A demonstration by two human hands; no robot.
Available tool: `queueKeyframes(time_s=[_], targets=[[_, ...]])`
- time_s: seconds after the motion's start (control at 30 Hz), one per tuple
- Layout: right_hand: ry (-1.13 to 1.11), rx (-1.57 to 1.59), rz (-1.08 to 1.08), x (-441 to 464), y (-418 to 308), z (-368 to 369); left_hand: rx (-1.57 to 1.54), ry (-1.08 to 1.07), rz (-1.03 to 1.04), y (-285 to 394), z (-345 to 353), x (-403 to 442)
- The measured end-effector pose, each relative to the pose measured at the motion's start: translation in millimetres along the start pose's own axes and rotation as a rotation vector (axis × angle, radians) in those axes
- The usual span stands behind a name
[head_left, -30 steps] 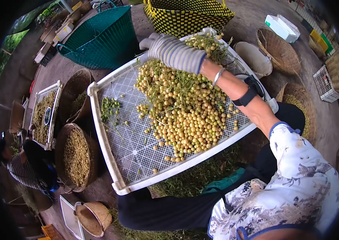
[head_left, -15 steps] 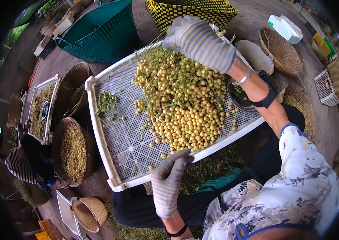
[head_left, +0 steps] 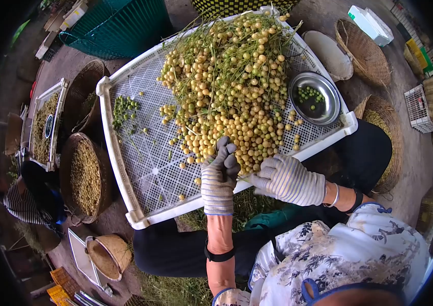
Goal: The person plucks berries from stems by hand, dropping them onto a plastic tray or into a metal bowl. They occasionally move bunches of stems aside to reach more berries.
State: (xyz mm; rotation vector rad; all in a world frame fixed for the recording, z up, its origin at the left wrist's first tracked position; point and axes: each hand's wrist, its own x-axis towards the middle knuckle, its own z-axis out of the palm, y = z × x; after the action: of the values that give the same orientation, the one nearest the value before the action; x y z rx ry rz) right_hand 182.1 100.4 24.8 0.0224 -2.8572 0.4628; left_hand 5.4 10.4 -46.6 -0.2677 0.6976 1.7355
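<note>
A heap of small round yellow fruits [head_left: 226, 92], many on thin green stems, covers much of a white perforated plastic tray [head_left: 142, 188]. My left hand [head_left: 220, 176], in a striped glove with grey fingers, is curled closed at the heap's near edge, palm side partly showing. Just right of it, over the tray's front rim, my right hand [head_left: 290, 178] is closed too, its back turned up. A bit of green stem seems to show between the hands; what either one grips is hidden. A steel bowl [head_left: 328, 120] with several green fruits sits on the tray's right end.
Small green fruits [head_left: 123, 111] lie on the tray's left part. A green woven basket [head_left: 124, 30] stands behind. At left are a basket of yellow fruits [head_left: 84, 176] and a seated person [head_left: 27, 201]. Wicker baskets [head_left: 364, 53] stand at right. Cut stems [head_left: 175, 285] lie below.
My right hand has come from the far side of the heap down to the near rim. My left hand has left the rim and moved up to the fruits. The bowl is now uncovered.
</note>
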Motion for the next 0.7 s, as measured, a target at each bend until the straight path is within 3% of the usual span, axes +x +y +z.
queueKeyframes(time_s=[0.13,0.2,0.27,0.37,0.47,0.5,0.63,0.7], targets=[[0.024,0.79,0.168,-13,20,4,0.165,-0.093,0.105,-4,13,-43],[0.157,1.055,0.609,-8,25,9,0.162,-0.139,0.086,0,16,-61],[0.291,0.931,0.531,8,46,27,0.167,-0.232,0.111,-1,18,-73],[0.113,1.606,0.587,30,44,27,0.169,-0.26,0.084,-5,11,-75],[-0.12,1.579,0.498,37,47,36,0.191,-0.181,0.103,-6,10,-73],[-0.092,1.658,0.549,37,48,38,0.178,-0.13,0.101,-5,12,-74],[-0.05,1.47,0.665,41,49,27,0.301,0.153,0.173,-3,20,-74],[0.088,0.978,0.518,39,47,42,0.31,0.256,0.154,-2,19,-74]])
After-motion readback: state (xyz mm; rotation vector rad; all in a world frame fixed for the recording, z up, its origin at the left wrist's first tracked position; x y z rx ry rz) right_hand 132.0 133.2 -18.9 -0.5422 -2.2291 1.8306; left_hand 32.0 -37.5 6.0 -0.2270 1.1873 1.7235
